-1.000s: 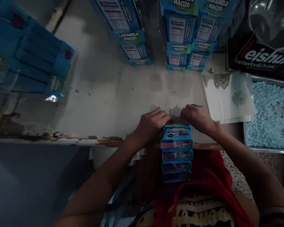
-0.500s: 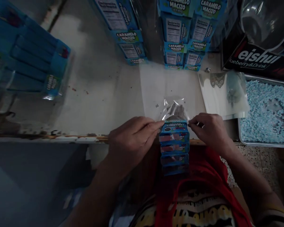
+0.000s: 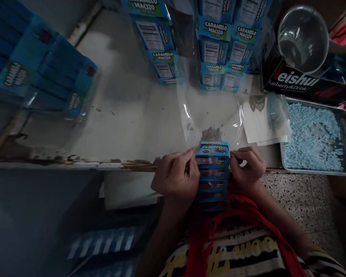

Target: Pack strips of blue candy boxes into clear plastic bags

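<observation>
A row of blue candy boxes [image 3: 212,173] marked "Caramelo Macizo" stands at the table's front edge, against the red apron. Clear plastic film [image 3: 187,115], apparently a bag, spreads out beyond the far end of the row, with glints on both sides. My left hand [image 3: 177,173] is closed beside the boxes' left side, thumb and fingers pinched on the film's edge. On the opposite side my right hand [image 3: 248,165] pinches the film near the top box. The fingertips partly hide the film they grip.
Wrapped stacks of blue boxes [image 3: 216,50] stand at the back, with another large pack [image 3: 72,77] at left. To the right lie flat clear bags [image 3: 262,127], a metal tray [image 3: 313,171] of small pale-blue candies, and a black carton [image 3: 300,82] holding a clear bowl [image 3: 302,38].
The film beyond the boxes has spread from a narrow, crumpled shape to a wide one. My left hand has curled into a tighter pinch. The camera view has shifted.
</observation>
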Demonstrator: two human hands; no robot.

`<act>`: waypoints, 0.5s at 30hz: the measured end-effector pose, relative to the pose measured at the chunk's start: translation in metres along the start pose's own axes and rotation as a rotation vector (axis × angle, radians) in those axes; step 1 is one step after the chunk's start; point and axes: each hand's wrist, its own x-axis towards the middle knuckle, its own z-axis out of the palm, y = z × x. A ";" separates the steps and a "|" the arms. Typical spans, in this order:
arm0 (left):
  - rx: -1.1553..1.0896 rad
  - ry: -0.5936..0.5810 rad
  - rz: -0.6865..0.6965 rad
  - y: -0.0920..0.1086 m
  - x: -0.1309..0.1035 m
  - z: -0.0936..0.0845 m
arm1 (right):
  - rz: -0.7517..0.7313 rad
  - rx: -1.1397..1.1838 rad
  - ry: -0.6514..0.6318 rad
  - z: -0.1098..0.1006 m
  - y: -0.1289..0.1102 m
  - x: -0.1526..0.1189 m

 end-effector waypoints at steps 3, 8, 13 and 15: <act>-0.018 0.069 0.016 -0.002 -0.009 0.008 | -0.081 -0.026 -0.015 -0.001 0.003 -0.002; -0.026 0.038 0.011 -0.002 -0.010 0.015 | -0.017 -0.039 -0.021 -0.007 -0.001 0.005; -0.071 0.084 0.051 -0.003 -0.012 0.013 | -0.372 -0.226 -0.201 -0.039 0.000 0.009; -0.100 0.095 0.080 -0.008 -0.020 0.012 | -0.419 -0.254 -0.299 -0.051 0.005 0.002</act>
